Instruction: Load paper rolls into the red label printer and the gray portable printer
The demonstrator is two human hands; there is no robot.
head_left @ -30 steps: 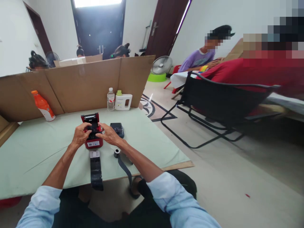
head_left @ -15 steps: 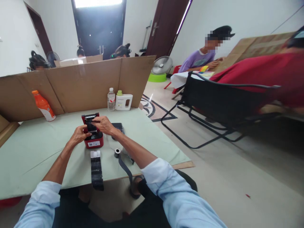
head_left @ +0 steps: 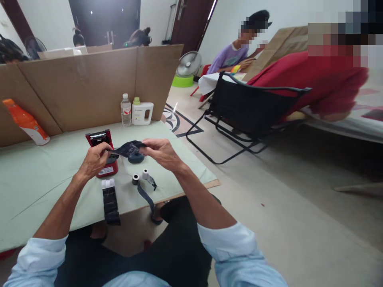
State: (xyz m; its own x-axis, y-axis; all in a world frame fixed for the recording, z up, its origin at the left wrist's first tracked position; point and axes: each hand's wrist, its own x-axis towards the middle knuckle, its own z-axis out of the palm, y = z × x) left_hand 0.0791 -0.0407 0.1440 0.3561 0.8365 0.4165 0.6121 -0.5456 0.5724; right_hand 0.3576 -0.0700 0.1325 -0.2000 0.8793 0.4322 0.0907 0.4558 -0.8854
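Note:
A black, film-like ribbon (head_left: 128, 148) is stretched between my two hands above the table. My left hand (head_left: 95, 161) pinches its left end; my right hand (head_left: 163, 154) grips the other end. Behind my left hand stands a small red printer (head_left: 107, 170) with its lid (head_left: 99, 137) raised; part of its inside is hidden. A dark rounded object (head_left: 136, 158) lies partly covered by the held ribbon. Closer to me, another black strip (head_left: 110, 203) with white cores (head_left: 108, 183) hangs over the table edge. Beside it stand a ribbon roll (head_left: 135, 178), its dark tail trailing off the edge, and a white roll (head_left: 145, 173).
A cardboard screen (head_left: 98, 83) borders the table's far side. Before it stand a water bottle (head_left: 126, 111), a white jug (head_left: 142, 113) and a leaning orange bottle (head_left: 26, 121). On the right are a black folding chair (head_left: 248, 115) and people seated at another table.
Both hands have come away from the open printer, and the black ribbon is now spread between them. My right hand moved right, and the view has shifted to the right and down.

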